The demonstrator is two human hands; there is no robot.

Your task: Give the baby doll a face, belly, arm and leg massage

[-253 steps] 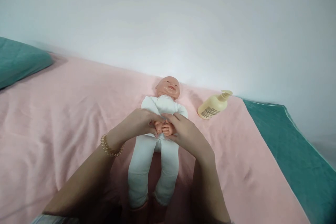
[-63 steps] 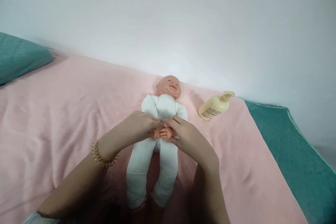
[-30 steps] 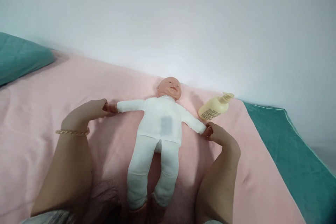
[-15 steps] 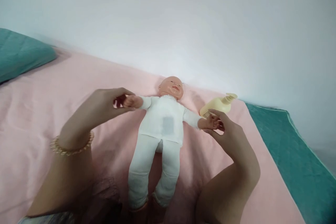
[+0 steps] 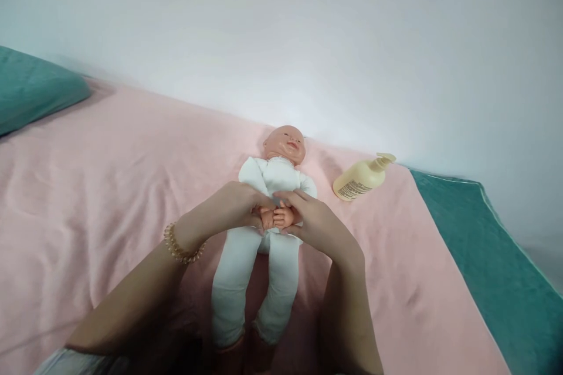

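A baby doll (image 5: pixel 279 173) in a white cloth suit lies on its back, head toward the wall and legs toward me. My left hand (image 5: pixel 244 205) is closed on the doll's hand at the left of the view. My right hand (image 5: pixel 314 222) grips the doll's other hand (image 5: pixel 284 215). Both doll hands are brought together over its lower belly, side by side and seemingly touching. My fingers and its arms cover most of the grey patch on its front. The doll's feet are dim at the bottom of the view.
A pale yellow pump bottle (image 5: pixel 358 180) leans tilted to the right of the doll. Pink bedding (image 5: pixel 132 158) lies beneath everything. A green pillow (image 5: pixel 39 88) rests at the far left, and green cloth (image 5: pixel 492 252) shows on the right. Behind stands a white wall (image 5: pixel 281 35).
My hands have moved inward from both sides, carrying the doll's outstretched arms together over its belly. The bottle, partly covered by my right hand before, is now in full view.
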